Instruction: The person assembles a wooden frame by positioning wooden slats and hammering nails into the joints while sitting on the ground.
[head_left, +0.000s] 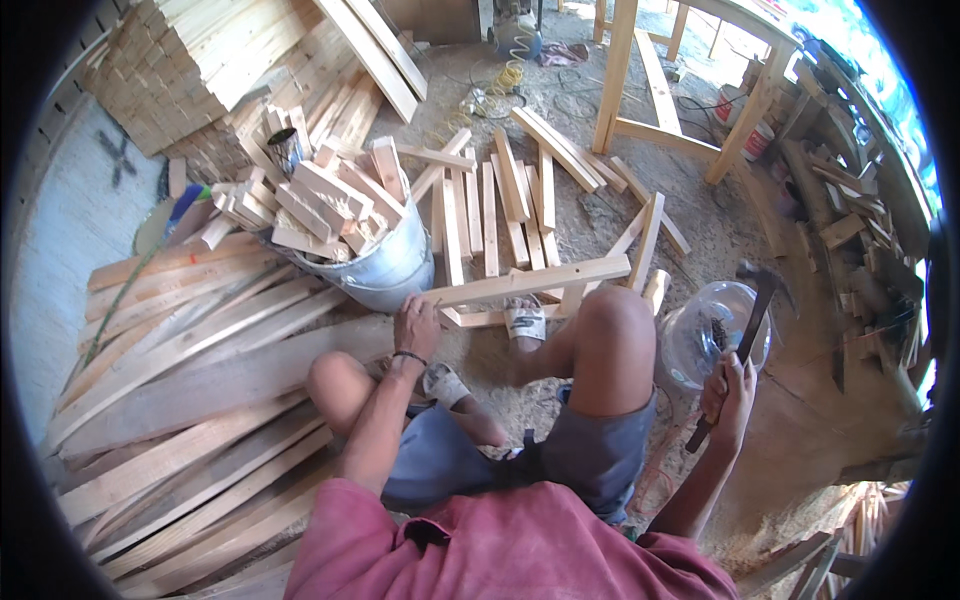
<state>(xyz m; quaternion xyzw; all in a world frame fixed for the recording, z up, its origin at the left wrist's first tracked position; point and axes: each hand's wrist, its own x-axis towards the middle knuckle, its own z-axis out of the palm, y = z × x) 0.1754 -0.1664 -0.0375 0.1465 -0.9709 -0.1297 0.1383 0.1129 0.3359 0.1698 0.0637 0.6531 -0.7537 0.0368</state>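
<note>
My left hand (416,325), with a dark band at the wrist, is at the near-left end of a pale wooden bar (535,281). Its fingers are pinched together at the bar's end; what lies between them is too small to make out. That bar slants up to the right, in front of my knee, over other wooden pieces of a frame. My right hand (728,395) grips a hammer (752,325) by its handle, head raised, off to the right. Beneath the hammer head stands a clear plastic tub (686,350) with small dark pieces inside, probably nails.
A whitish bucket (385,265) full of wood offcuts stands to the left. Long boards (200,400) cover the left floor. Cut bars (490,220) lie scattered ahead. Stacked lumber (190,70) rises at the far left, and a wooden table frame (620,80) stands at the far right.
</note>
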